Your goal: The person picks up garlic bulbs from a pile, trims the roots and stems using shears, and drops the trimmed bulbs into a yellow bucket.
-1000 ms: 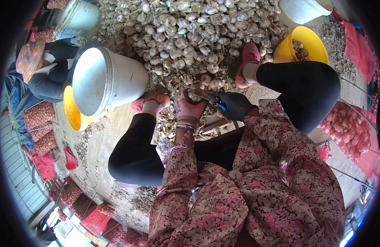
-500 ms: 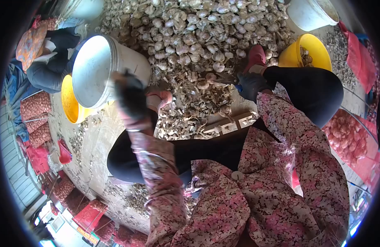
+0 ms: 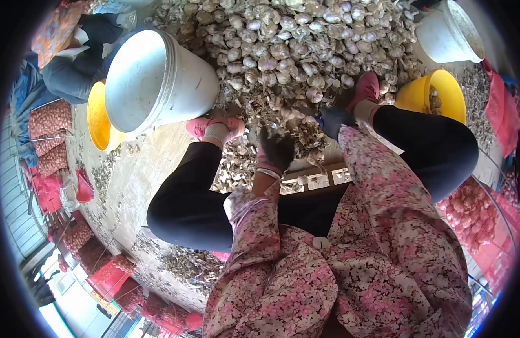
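My left hand (image 3: 278, 149), in a dark glove, hangs over the litter of dry garlic skins and cut stalks (image 3: 237, 169) between my legs. Its fingers point away from me and look apart, with nothing visible in them. My right hand (image 3: 337, 121), also dark-gloved, is closed beside my right shin around a blue-handled tool (image 3: 319, 120). Dark metal seems to reach from it toward the pile; the tool's exact kind is hard to make out. Just beyond both hands rises a big heap of garlic bulbs (image 3: 282, 48).
A white bucket (image 3: 195, 79) lies tilted toward the left, beside a yellow bucket (image 3: 96, 121). On the right are a yellow bucket (image 3: 409, 93) holding some garlic and a white bucket (image 3: 440, 36). Filled red net sacks (image 3: 468, 214) stand around. Another person (image 3: 74, 73) sits at upper left.
My left hand has moved from beside the white bucket, where it was blurred, rightward to the litter between my legs. My right hand keeps its hold near my right shin. The view has shifted slightly.
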Demonstrator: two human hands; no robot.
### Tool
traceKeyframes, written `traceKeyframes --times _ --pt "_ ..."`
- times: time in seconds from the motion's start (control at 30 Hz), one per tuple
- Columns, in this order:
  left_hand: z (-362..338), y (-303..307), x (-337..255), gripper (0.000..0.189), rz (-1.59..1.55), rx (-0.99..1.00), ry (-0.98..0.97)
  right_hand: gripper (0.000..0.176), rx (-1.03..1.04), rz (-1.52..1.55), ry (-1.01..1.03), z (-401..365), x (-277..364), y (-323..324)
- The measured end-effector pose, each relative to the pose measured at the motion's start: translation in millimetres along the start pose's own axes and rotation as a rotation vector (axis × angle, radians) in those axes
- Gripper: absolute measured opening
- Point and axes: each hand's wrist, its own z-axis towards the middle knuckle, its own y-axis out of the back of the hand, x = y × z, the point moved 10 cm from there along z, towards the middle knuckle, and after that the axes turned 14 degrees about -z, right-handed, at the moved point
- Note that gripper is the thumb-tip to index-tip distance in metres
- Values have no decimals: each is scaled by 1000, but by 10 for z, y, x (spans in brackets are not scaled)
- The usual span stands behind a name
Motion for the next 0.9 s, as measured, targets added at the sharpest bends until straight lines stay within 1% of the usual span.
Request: traceKeyframes --times 0.03,0.07,0.1,0.13,0.17,0.2,0.27,0.33,0.4,0.43,0.5,0.53,0.6,0.63,0.7,0.73,0.8,0.83,0.87,0.9 --pt "566 27 -24 68 662 509 -212 29 -33 102 -38 -96 -47 89" --pt "863 184 -40 71 1085 904 -703 29 -63 203 -74 -216 -90 166" --pt "675 -31 132 69 903 765 -310 29 -68 201 -76 -374 -64 274" --pt "368 -207 319 67 525 504 65 29 -52 325 -40 -525 13 413" --pt "-66 -385 477 65 214 190 262 30 -35 447 -5 -650 92 494" --pt "-105 -446 497 65 218 199 267 30 -41 441 -12 -758 136 520" --pt "-179 -718 503 63 326 447 191 32 -114 503 -26 -932 173 609" --pt "-168 -722 494 64 380 439 145 33 -111 510 -40 -976 175 500" --pt "-159 -716 373 65 427 442 9 33 -94 602 -59 -984 221 360" --pt "-219 -720 363 65 431 440 5 33 -96 607 -57 -1009 264 427" --pt "-333 -773 374 64 308 471 25 33 -134 797 46 -1027 389 634" --pt "-410 -789 385 64 304 468 25 33 -130 795 47 -1024 422 655" --pt "-544 -847 400 65 302 499 37 33 -272 964 169 -1042 501 846" --pt "-479 -792 381 65 299 490 38 33 -263 968 168 -1039 511 859" --pt "-392 -806 391 54 238 618 94 34 -252 720 57 -1011 448 860" --pt "-340 -799 359 54 234 609 97 34 -242 723 56 -984 427 840" --pt "-154 -579 -4 43 200 350 -173 35 71 624 37 -937 457 506" --pt "-235 -607 -26 38 222 322 -254 36 58 671 74 -945 491 534" --pt "-219 -624 -19 38 221 319 -252 36 63 670 73 -938 495 540" --pt "-221 -639 -84 37 253 294 -322 36 86 648 55 -941 498 516"
